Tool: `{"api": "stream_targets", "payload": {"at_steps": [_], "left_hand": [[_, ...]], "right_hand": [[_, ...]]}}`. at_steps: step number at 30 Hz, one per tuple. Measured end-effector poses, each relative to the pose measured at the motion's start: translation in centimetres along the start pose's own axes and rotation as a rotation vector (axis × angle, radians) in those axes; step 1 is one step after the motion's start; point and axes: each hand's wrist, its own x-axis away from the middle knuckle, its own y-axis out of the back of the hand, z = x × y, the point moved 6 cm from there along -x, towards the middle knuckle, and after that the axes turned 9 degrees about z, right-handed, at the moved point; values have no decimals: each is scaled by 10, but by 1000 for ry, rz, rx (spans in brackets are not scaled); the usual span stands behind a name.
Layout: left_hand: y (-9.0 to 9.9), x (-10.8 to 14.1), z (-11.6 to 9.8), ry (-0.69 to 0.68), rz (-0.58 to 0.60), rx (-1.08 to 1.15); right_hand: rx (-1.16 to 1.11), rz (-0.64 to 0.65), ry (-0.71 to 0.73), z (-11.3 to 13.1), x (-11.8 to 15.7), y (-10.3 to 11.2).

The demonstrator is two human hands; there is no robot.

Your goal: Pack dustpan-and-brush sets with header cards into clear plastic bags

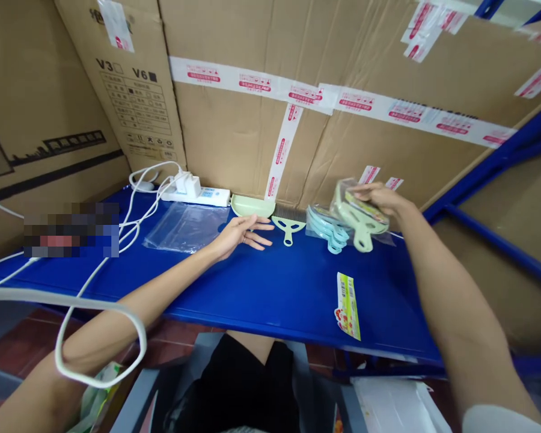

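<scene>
Leftmost, around ten o'clock from the middle of the blue table (pixel 270 288), smooth white cables (pixel 136 227) curl in loose loops. Slightly higher, between ten and eleven, lies a glossy white power strip (pixel 214 197) with blocky plugs (pixel 188 185) seated in it; crinkled, transparent plastic bags (pixel 180 231) lie flat just below. The left hand (pixel 234 236) reaches toward twelve o'clock, fingers spread and holding nothing, in front of a pale-green plastic dustpan (pixel 252 205) with a shallow curved tray; whether they touch cannot be told. At one o'clock sits a pale-green hand brush (pixel 289 226), dark bristles fanned against the tan cardboard (pixel 234 144), its smooth handle pierced by cut-outs. Towards two o'clock, pale-blue plastic pieces (pixel 330 228) with rounded handles are stacked in clear film. Beside them, the right hand (pixel 379 197) pinches a bagged pale-green set (pixel 363 225) by its upper part, the filmy wrap gleaming over a rounded handle with a hole. Between three and four lies a flat, yellow-green printed card (pixel 349 305).
</scene>
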Motion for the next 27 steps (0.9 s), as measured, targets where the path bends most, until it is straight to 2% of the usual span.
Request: {"api": "stream_targets", "payload": {"at_steps": [2,4,8,10,12,14,17,20,24,27], "left_hand": [[1,0,0,0,-8,-19],[1,0,0,3,-11,-34],[0,-1,0,5,-13,-50],[0,-1,0,3,-20,-52],[2,-1,1,4,-35,-47],[4,-1,1,8,-51,-44],[6,0,1,13,-70,-61],[8,1,0,13,-92,-85],[8,1,0,33,-122,-89],[9,1,-1,35,-128,-101]], "right_hand": [[106,72,9,-6,-15,-26],[187,86,31,-11,-28,-44],[349,12,74,-12,-36,-59],[418,-48,85,-5,-24,-58],[496,-121,142,9,2,-58],[621,-165,299,29,39,-67],[777,-25,482,41,88,-100],[880,55,453,26,109,-121],[901,16,360,-6,108,-121],[914,-7,333,-17,102,-123]]}}
